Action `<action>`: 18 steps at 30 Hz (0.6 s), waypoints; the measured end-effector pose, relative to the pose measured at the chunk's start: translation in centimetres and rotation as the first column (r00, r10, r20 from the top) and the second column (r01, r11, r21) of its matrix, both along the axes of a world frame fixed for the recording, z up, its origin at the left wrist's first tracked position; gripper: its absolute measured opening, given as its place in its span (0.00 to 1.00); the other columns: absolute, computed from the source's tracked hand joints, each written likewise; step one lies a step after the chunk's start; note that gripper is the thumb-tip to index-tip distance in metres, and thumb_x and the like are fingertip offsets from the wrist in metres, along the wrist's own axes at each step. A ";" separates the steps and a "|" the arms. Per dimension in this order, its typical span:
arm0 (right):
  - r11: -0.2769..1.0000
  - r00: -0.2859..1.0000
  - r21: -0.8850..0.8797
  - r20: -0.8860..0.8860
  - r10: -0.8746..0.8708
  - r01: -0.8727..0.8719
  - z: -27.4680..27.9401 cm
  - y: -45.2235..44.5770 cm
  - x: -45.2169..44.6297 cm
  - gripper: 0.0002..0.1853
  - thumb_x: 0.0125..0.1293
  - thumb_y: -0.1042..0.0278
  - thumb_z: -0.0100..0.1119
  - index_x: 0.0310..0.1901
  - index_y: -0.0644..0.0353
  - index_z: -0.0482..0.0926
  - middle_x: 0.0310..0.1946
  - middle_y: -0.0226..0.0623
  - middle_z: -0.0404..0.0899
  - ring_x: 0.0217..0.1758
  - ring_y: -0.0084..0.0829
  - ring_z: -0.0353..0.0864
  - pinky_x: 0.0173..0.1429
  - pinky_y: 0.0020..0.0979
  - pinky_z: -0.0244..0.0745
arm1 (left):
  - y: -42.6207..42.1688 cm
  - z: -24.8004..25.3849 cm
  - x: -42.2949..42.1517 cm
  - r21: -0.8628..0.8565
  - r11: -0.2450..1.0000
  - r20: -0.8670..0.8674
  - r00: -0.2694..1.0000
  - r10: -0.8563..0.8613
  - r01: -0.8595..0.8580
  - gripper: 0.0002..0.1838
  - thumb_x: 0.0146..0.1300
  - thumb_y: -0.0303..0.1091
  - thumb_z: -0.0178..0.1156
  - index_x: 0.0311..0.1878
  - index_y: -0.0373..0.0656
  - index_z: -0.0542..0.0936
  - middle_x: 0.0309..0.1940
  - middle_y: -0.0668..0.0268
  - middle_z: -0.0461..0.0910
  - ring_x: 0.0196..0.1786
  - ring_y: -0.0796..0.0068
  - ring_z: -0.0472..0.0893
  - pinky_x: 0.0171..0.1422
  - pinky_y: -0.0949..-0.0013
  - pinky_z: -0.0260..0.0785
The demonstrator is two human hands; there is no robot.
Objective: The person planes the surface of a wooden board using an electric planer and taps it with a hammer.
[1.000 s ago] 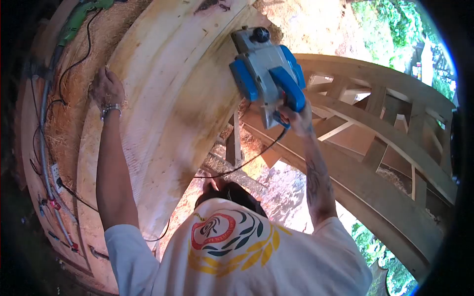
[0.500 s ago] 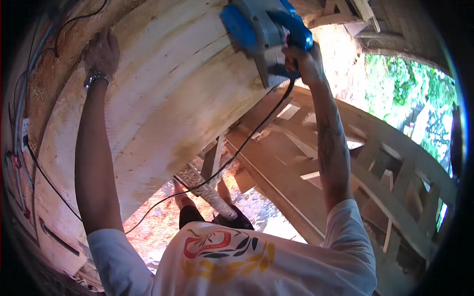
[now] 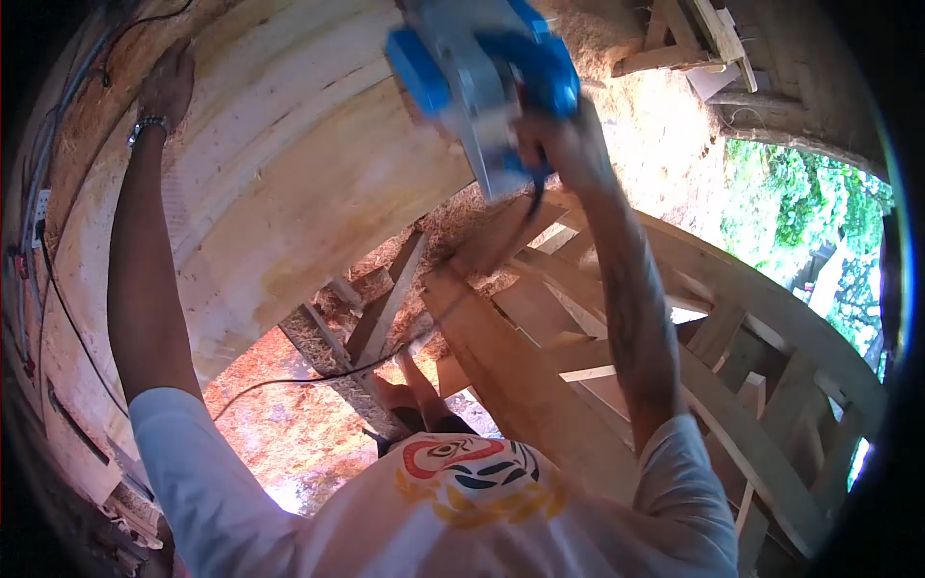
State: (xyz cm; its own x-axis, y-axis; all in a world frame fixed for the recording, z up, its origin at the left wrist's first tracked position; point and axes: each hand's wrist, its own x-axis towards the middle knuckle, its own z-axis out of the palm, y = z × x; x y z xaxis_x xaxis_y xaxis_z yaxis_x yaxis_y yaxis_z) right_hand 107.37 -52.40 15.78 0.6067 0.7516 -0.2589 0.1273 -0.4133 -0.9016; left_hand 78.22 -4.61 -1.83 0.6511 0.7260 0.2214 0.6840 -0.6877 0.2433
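My right hand (image 3: 564, 144) is closed round the rear handle of a blue and grey corded power tool (image 3: 472, 72), which looks like an electric planer. Motion blurs the tool and hides its underside. It is over the right edge of a wide, pale wooden board (image 3: 318, 193); whether it touches the wood I cannot tell. My left hand (image 3: 169, 85), with a metal bracelet at its wrist, lies with fingers stretched out near the board's far left edge. A black cord (image 3: 308, 380) hangs in a loop below the board.
A slatted wooden frame (image 3: 771, 279) stands along the right side. Shavings (image 3: 260, 414) cover the ground below. Cables and a socket strip (image 3: 40, 207) run along the left edge. Wooden offcuts (image 3: 674, 39) lie at the upper right, and a timber support (image 3: 337, 356) stands beneath the board.
The power tool and my right hand have moved left and a little towards me. My left hand has shifted left and upward in view. The cord's loop hangs differently.
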 end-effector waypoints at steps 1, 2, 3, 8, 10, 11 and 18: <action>0.999 0.999 0.008 -0.023 -0.045 0.046 -0.6 -3.3 -1.4 0.10 0.58 0.70 0.63 0.41 0.63 0.81 0.17 0.29 0.75 0.19 0.22 0.75 0.26 0.28 0.67 | 0.2 -0.5 -0.2 0.017 1.000 0.012 1.000 0.008 -0.008 0.32 0.80 0.56 0.39 0.76 0.47 0.71 0.75 0.54 0.73 0.76 0.49 0.71 0.81 0.52 0.60; 0.995 0.996 -0.097 -0.082 -0.032 0.024 -0.7 -7.1 -2.3 0.14 0.58 0.71 0.64 0.46 0.64 0.81 0.18 0.29 0.75 0.19 0.21 0.74 0.25 0.28 0.67 | 0.2 -0.6 -0.1 0.014 1.000 0.003 1.000 0.022 -0.022 0.32 0.80 0.56 0.39 0.76 0.48 0.71 0.75 0.54 0.73 0.76 0.49 0.71 0.81 0.51 0.60; 0.990 0.988 -0.138 -0.143 -0.051 0.031 0.8 -9.4 -4.3 0.04 0.62 0.73 0.64 0.36 0.59 0.79 0.22 0.26 0.76 0.23 0.18 0.74 0.28 0.27 0.69 | 0.1 -0.5 0.0 0.010 0.999 -0.008 0.999 0.036 -0.036 0.32 0.80 0.56 0.39 0.76 0.49 0.71 0.75 0.54 0.73 0.76 0.49 0.72 0.81 0.50 0.60; 0.974 0.957 -0.163 -0.216 -0.191 0.158 1.2 -11.4 -7.6 0.04 0.60 0.75 0.64 0.35 0.62 0.78 0.21 0.29 0.76 0.22 0.19 0.74 0.27 0.26 0.68 | -0.9 0.1 0.6 0.045 0.995 -0.063 0.994 0.089 -0.086 0.31 0.79 0.57 0.39 0.76 0.52 0.71 0.74 0.54 0.73 0.75 0.49 0.73 0.80 0.49 0.62; 0.984 0.964 -0.080 -0.201 -0.174 0.161 0.0 -8.9 -6.3 0.11 0.57 0.78 0.65 0.40 0.63 0.75 0.19 0.31 0.73 0.17 0.23 0.72 0.23 0.29 0.67 | -0.6 0.0 0.6 0.060 0.995 -0.076 0.994 0.078 -0.073 0.31 0.79 0.57 0.40 0.76 0.51 0.72 0.74 0.54 0.73 0.75 0.49 0.73 0.80 0.49 0.63; 0.985 0.964 -0.064 -0.205 -0.170 0.160 0.4 -6.8 -5.7 0.10 0.57 0.77 0.65 0.40 0.63 0.75 0.19 0.31 0.73 0.17 0.23 0.72 0.23 0.29 0.67 | 0.0 -0.9 0.5 0.089 0.995 -0.091 0.994 0.059 -0.051 0.31 0.79 0.56 0.39 0.75 0.51 0.72 0.74 0.54 0.74 0.74 0.49 0.74 0.80 0.49 0.63; 0.993 0.999 0.116 -0.040 -0.025 0.029 -1.3 8.3 1.0 0.06 0.58 0.71 0.66 0.32 0.61 0.77 0.17 0.30 0.71 0.16 0.25 0.71 0.24 0.32 0.66 | -1.7 0.8 0.6 0.054 0.999 0.022 1.000 0.003 -0.005 0.30 0.81 0.54 0.38 0.71 0.45 0.75 0.69 0.52 0.78 0.70 0.47 0.77 0.77 0.48 0.66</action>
